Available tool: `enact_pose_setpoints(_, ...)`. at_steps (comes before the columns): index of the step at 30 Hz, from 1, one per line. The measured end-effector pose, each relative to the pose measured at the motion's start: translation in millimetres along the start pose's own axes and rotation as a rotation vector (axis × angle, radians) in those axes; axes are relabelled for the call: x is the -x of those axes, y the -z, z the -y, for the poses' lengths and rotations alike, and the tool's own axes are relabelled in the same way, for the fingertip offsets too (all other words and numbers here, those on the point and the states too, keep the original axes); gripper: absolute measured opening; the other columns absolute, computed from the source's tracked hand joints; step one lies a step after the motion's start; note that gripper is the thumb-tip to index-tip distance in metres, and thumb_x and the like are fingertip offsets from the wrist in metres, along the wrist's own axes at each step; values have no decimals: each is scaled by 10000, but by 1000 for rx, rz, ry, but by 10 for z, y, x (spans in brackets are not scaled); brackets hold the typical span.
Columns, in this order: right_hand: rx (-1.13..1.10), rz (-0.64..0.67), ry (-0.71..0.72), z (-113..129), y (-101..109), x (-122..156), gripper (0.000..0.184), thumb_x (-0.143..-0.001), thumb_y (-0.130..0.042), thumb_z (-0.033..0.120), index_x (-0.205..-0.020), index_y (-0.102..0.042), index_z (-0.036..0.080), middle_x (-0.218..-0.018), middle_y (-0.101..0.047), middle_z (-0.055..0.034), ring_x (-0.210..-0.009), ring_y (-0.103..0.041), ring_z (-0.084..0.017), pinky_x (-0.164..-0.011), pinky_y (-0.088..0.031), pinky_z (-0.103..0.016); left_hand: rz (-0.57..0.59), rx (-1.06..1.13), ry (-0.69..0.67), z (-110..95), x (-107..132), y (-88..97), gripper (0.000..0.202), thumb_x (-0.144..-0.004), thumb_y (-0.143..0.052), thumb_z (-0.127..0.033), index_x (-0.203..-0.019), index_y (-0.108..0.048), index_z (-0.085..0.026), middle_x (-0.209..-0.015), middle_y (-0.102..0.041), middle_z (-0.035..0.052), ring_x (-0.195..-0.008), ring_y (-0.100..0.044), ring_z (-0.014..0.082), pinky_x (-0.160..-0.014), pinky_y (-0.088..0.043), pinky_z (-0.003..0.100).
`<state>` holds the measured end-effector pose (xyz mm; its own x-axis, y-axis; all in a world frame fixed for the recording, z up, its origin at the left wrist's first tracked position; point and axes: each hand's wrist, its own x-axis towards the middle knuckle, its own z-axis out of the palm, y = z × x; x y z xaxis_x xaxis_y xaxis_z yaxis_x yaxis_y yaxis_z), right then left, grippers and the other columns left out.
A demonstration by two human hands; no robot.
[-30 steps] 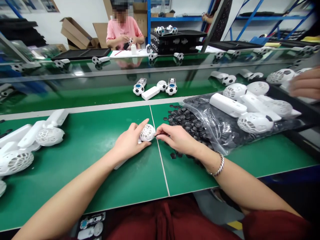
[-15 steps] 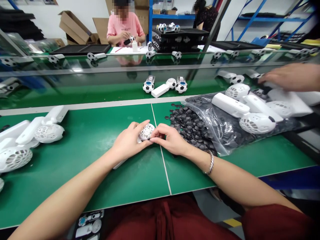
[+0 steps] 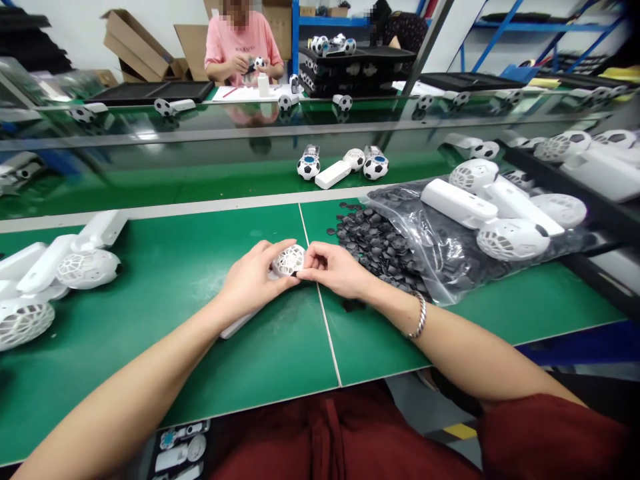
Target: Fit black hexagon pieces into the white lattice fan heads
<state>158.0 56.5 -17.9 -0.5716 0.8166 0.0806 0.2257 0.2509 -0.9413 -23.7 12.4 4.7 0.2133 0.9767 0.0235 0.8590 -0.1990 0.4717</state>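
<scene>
Two matte green flat panels, parted by a thin white seam, are joined as one tabletop [image 3: 150, 267]; twelve o'clock is taken as straight ahead. Beyond its far edge, a long glossy green strip [image 3: 200, 183] is seen. Past that, near half past eleven, a co-worker in a pink shirt [image 3: 245, 40] is seated, with a small black-and-white ball-ended piece held.

Between one and two o'clock, a clear plastic bag [image 3: 440, 257] filled with black bits is laid on its side, and several smooth white plastic housings [image 3: 457, 203] are rested on it. At ten o'clock, more white oblong and domed housings [image 3: 50, 263] are heaped. Three white ball-ended assemblies [image 3: 335, 175] are placed on the strip near twelve.

Just left of twelve, near the seam, one white plastic housing with a lattice dome [image 3: 290, 261] is held over the tabletop, its oblong handle pointed between seven and eight. The dome is clasped between thumb and fingers by the left hand [image 3: 250, 280]. By the right hand [image 3: 337, 270], thumb and forefinger are brought to the dome's edge between four and five, where a dark spot is seen; whether a piece is pinched in that grip cannot be told.

Around the right wrist, a twisted silver-coloured bracelet [image 3: 421, 317] is worn. Small flat black angular pieces [image 3: 370, 233] are spilled just short of one o'clock.
</scene>
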Motion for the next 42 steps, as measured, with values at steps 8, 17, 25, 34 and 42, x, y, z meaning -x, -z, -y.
enact_pose_setpoints(8, 658, -35, 78, -77, 281, -26, 60, -766, -611, 206, -787, -665, 188, -796, -628, -25, -770, -552, -140, -724, -414, -263, 35, -140, -11, 87, -33, 71, 578, -711, -532, -237, -1274, -402, -271, -1263, -522, 13, -1095, -522, 260, -879, -427, 376)
enact_pose_setpoints(17, 669, 59, -76, -18, 239, -38, 10, -738, -637, 155, -747, -636, 155, -738, -610, -24, -636, -538, -111, -624, -410, -230, 53, -137, -146, 145, -40, 60, 680, -656, -397, -34, -1285, -413, -290, -1225, -550, -5, -1102, -493, 232, -913, -376, 391)
enact_pose_setpoints(25, 319, 78, 206, 108, 186, 99, 11, -790, -594, 170, -790, -603, 163, -758, -631, 8, -696, -562, -96, -669, -429, -206, 15, -181, -208, 138, -32, 28, 650, -682, -354, -8, -1263, -438, -287, -1188, -566, 4, -1095, -455, 225, -1000, -240, 500)
enact_pose_setpoints(34, 514, 59, 473, 150, 66, 163, 211, -874, -439, 164, -1037, -572, 153, -899, -576, -72, -830, -543, -142, -747, -462, -263, 94, -92, -198, 141, -11, 54, 720, -645, -513, -139, -1329, -343, -287, -1177, -545, 39, -1160, -383, 261, -1035, -145, 545)
enact_pose_setpoints(42, 494, -29, 330, 191, 70, 193, 45, -847, -503, 193, -837, -544, 176, -781, -614, -17, -717, -570, -122, -662, -450, -230, 4, -146, -142, 119, -11, -21, 624, -725, -568, -323, -1316, -374, -281, -1130, -565, 49, -1025, -432, 270, -942, -288, 467)
